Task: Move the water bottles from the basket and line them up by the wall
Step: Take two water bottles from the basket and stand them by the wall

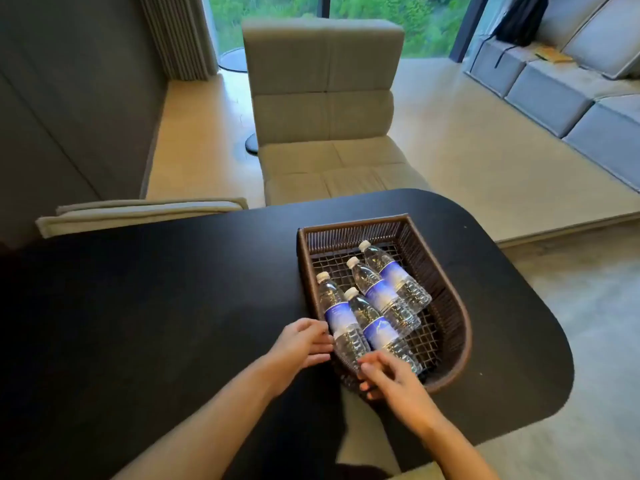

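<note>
A dark brown wicker basket (446, 282) sits on the right part of the black table (156, 306). Several clear water bottles with white caps and blue labels lie inside it, caps pointing away from me. The leftmost bottle (337, 315) leans on the basket's left wall. My left hand (301, 342) is at that wall, fingers touching the bottle's lower half. My right hand (388, 379) rests on the basket's near rim, fingers curled at the base of the same bottle and of the bottle beside it (375, 329). Two more bottles (394, 275) lie further right.
A grey wall (69, 116) runs along the left beyond the table. A beige chair (325, 109) stands behind the table and another chair back (138, 213) at the table's far left edge. A grey sofa (571, 81) is at the right.
</note>
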